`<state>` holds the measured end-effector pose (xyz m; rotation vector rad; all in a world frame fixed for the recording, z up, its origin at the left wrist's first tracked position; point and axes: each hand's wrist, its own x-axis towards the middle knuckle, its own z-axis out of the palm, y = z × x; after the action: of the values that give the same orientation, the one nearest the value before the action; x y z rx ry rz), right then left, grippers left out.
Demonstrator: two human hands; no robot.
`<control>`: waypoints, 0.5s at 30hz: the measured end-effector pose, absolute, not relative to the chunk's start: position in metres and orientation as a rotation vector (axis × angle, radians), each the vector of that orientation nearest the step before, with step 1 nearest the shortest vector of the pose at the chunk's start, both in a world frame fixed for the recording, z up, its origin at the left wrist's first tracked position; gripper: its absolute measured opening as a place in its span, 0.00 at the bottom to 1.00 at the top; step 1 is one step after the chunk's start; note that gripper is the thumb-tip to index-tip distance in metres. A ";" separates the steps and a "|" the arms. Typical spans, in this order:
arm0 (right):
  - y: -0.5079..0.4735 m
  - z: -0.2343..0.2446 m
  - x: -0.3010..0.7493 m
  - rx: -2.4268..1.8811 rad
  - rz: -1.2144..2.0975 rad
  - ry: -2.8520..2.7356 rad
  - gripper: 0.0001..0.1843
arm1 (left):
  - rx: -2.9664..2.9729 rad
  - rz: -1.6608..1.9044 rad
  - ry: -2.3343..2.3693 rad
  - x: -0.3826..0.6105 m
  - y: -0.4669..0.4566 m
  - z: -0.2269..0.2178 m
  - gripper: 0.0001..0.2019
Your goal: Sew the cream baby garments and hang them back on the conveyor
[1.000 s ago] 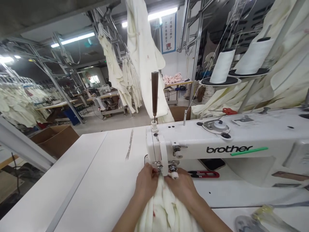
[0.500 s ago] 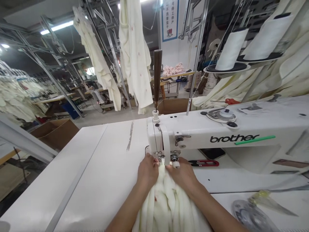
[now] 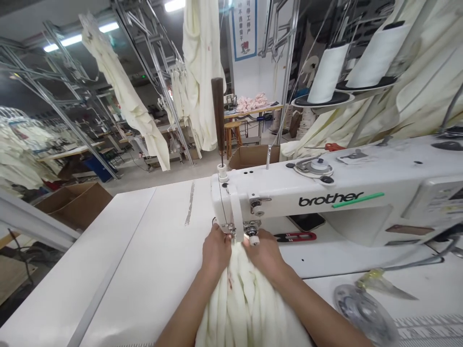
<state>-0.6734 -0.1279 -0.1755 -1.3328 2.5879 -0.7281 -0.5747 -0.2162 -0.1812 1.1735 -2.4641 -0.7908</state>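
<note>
A bunched cream fabric point(image 3: 246, 299) lies on the white table point(image 3: 144, 260) and runs up to the needle of a white sewing machine point(image 3: 325, 202). My left hand point(image 3: 216, 248) is closed on the fabric's left side, right by the presser foot. My right hand point(image 3: 265, 255) presses and grips the fabric on the right, just below the machine's head. Both sets of fingertips are tucked into the folds under the needle area.
Red thread snips point(image 3: 294, 236) and a dark phone point(image 3: 307, 221) lie under the machine arm. A clear round holder point(image 3: 365, 313) sits at the front right. Two thread cones point(image 3: 327, 72) stand behind. Cream garments point(image 3: 202, 72) hang overhead; cardboard boxes point(image 3: 72, 202) stand left.
The view has shifted a little, so the machine and hands sit higher and further left in frame. Both hands stay on the fabric at the needle.
</note>
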 end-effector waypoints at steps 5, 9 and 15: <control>-0.124 -0.182 -0.682 -1.406 -0.773 2.525 0.10 | 1.119 -0.897 -2.398 -0.571 -0.220 -0.183 0.10; -0.114 -0.187 -0.698 -1.585 -0.960 2.275 0.11 | 1.008 -1.010 -2.336 -0.568 -0.221 -0.184 0.10; -0.114 -0.194 -0.707 -1.606 -1.172 2.131 0.18 | 1.047 -0.955 -2.340 -0.571 -0.220 -0.182 0.12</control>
<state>-0.7067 -0.1138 -0.1942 -1.6062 2.1307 -1.1720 -0.5706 -0.2196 -0.1823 1.0470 -2.3396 -0.9550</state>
